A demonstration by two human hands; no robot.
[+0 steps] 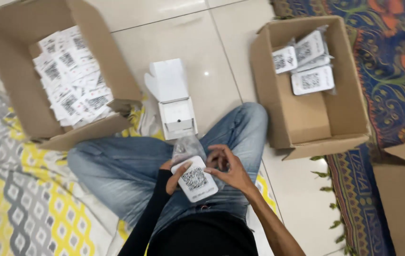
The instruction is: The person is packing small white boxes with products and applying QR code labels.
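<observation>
Tiled floor point(174, 28) with a yellow and grey patterned mat point(18, 199) on the left and a dark flowered rug point(392, 71) on the right. Crossed legs in blue jeans point(131, 170) in the middle of the view.

Large cardboard box point(8, 71) at upper left, open, filled with a big loose heap of small white cards point(72, 78) with square black code patterns. Second cardboard box point(306, 118) at upper right, open, with only a few bagged cards point(309, 64) in its far corner and most of its bottom bare. Corner of a third box point(401, 199) at the right edge.

Small white carton point(176, 111) with lid up, on the floor between the two boxes, just beyond the knees.

Over the lap, one white card point(194, 179) with its top end inside a clear plastic sleeve point(187, 149). Left hand point(176, 173) pinching the card at its left edge, thumb on top. Right hand point(224, 163) curled around the sleeve on the right side, fingers bent and touching it.

By the look of the boxes, only an early part done: few bagged pieces, many bare cards left.
</observation>
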